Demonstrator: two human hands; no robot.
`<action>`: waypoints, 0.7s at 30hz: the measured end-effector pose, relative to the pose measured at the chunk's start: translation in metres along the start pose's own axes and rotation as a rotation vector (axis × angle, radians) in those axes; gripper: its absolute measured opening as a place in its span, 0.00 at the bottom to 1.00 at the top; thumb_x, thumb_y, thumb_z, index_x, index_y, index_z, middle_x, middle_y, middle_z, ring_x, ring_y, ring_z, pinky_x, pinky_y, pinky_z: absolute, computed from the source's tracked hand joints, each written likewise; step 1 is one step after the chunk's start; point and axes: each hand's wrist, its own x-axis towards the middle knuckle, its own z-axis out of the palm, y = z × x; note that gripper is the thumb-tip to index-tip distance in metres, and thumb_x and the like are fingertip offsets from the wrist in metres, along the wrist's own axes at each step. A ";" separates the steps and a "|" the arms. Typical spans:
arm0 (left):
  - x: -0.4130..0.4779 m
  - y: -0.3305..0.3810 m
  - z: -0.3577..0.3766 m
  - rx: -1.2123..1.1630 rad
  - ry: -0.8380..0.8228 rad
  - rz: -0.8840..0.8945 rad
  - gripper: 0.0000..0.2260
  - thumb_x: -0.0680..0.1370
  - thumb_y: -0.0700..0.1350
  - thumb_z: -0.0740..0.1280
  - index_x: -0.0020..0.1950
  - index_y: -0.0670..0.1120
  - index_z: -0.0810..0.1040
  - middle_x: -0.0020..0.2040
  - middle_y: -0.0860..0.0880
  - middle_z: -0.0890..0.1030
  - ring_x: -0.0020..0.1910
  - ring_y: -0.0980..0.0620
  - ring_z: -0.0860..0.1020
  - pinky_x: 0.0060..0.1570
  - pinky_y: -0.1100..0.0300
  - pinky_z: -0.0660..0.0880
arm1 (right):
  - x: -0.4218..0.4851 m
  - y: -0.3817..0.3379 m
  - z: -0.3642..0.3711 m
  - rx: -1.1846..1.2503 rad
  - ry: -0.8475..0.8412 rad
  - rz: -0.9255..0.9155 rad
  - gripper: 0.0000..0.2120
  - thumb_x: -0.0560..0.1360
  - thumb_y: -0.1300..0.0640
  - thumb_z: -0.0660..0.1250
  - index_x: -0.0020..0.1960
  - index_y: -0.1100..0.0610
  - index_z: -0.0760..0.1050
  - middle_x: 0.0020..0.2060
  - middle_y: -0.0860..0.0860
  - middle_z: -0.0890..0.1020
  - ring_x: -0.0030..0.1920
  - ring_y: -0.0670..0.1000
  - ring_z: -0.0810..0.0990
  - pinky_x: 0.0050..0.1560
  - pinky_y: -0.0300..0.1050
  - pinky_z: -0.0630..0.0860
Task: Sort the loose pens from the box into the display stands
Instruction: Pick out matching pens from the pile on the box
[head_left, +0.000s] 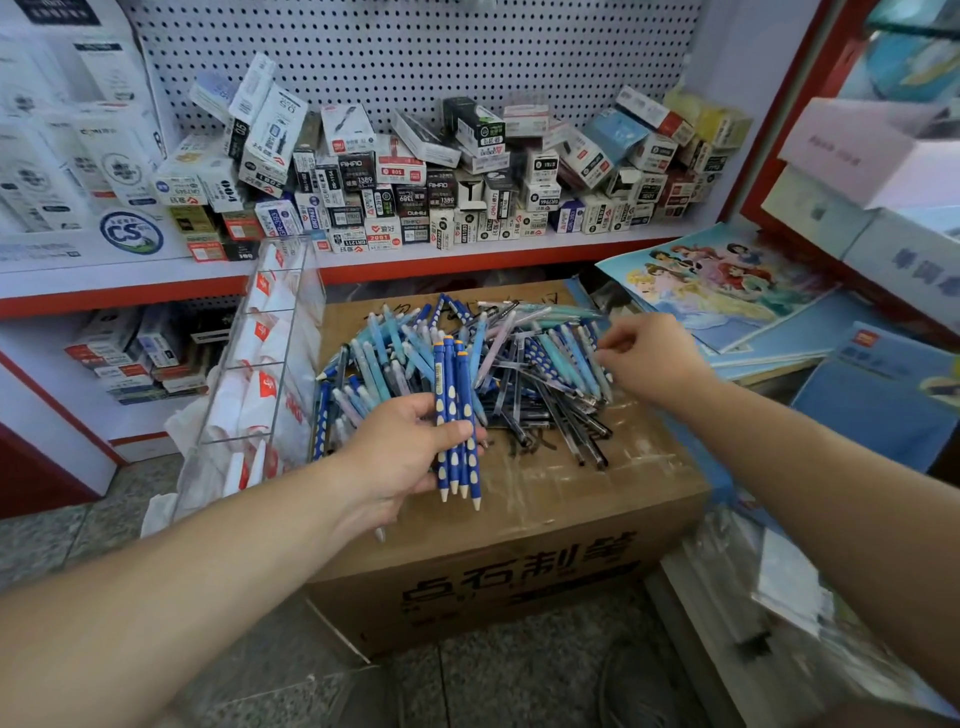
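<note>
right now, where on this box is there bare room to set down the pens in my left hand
Bare cardboard box top along the near edge, between the pen pile and the front rim, right of your left hand. A strip at the far left corner by the clear stand. Middle and shelf boxes are crowded.

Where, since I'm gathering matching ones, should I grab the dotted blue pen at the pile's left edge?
Probably its dimpled barrel, mid-length, from above: the dotted blue pen lies along the edge of the pile, top bare, with other pens against its right and the clear stand close on its left.
</note>
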 end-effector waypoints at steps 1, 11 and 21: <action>0.001 0.000 0.001 0.006 -0.007 0.011 0.07 0.81 0.35 0.67 0.57 0.43 0.80 0.48 0.43 0.87 0.44 0.49 0.87 0.43 0.50 0.84 | 0.009 0.014 -0.002 -0.038 -0.008 0.057 0.05 0.78 0.58 0.70 0.43 0.52 0.81 0.45 0.52 0.85 0.43 0.51 0.81 0.45 0.45 0.77; 0.016 -0.001 0.020 0.011 -0.043 0.016 0.08 0.81 0.35 0.67 0.57 0.44 0.80 0.49 0.42 0.87 0.52 0.43 0.85 0.43 0.49 0.85 | 0.032 0.045 0.021 -0.057 -0.036 0.177 0.18 0.74 0.45 0.76 0.52 0.60 0.79 0.44 0.59 0.81 0.45 0.57 0.80 0.47 0.55 0.80; 0.024 -0.001 0.033 0.019 -0.058 0.003 0.08 0.81 0.35 0.67 0.57 0.44 0.80 0.49 0.41 0.87 0.50 0.44 0.85 0.46 0.46 0.84 | 0.035 0.063 0.033 0.181 -0.024 0.275 0.17 0.71 0.49 0.79 0.45 0.53 0.72 0.43 0.54 0.80 0.41 0.55 0.77 0.41 0.50 0.76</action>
